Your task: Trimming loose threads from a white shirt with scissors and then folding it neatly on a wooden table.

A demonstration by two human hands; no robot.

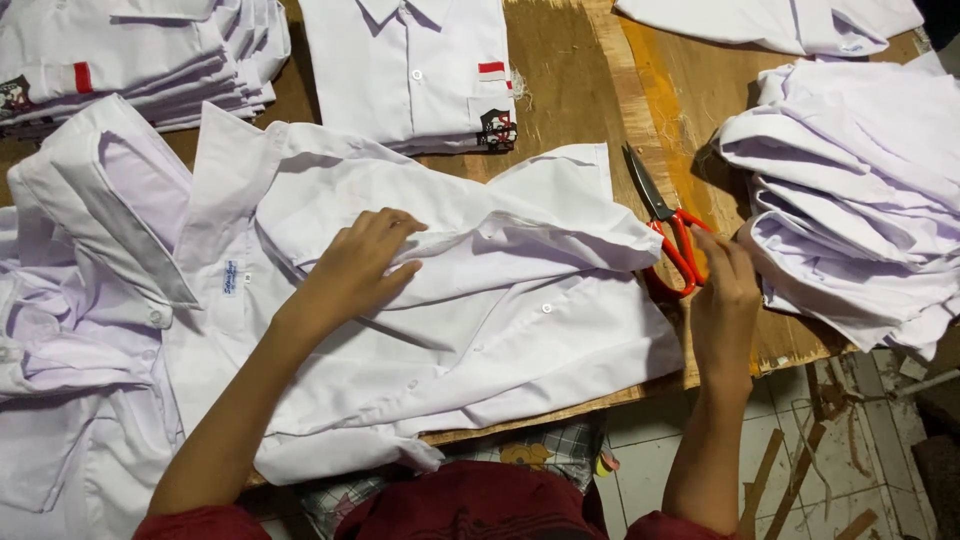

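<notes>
1. The wooden table (pixel 570 80) fills most of your view, its near edge running just in front of you, with tiled floor (pixel 650 460) showing beyond its right near corner.
2. A white shirt (pixel 480 330) lies spread open across the near middle of the table, collar toward the left and one hem hanging over the near edge.
3. At the right edge sits a loose heap of white shirts (pixel 860 190), rumpled and piled unevenly.
4. At the far left is a neat stack of folded shirts (pixel 130 60), each with a small red mark on the pocket side.
5. At the far middle lies one folded shirt (pixel 410 70), buttoned, with a red-and-white patch and a dark badge on its pocket.
6. Your left hand (pixel 360 265) rests flat on the spread shirt, fingers slightly apart and pressing the cloth down near a fold; it pinches nothing.
7. Your right hand (pixel 725 290) lies just right of the spread shirt, fingers stretched out and touching the red handles of the scissors; I cannot tell whether any finger is through a loop.
8. The scissors (pixel 665 225) lie on bare wood between the spread shirt and the heap, blades closed and pointing far.
</notes>
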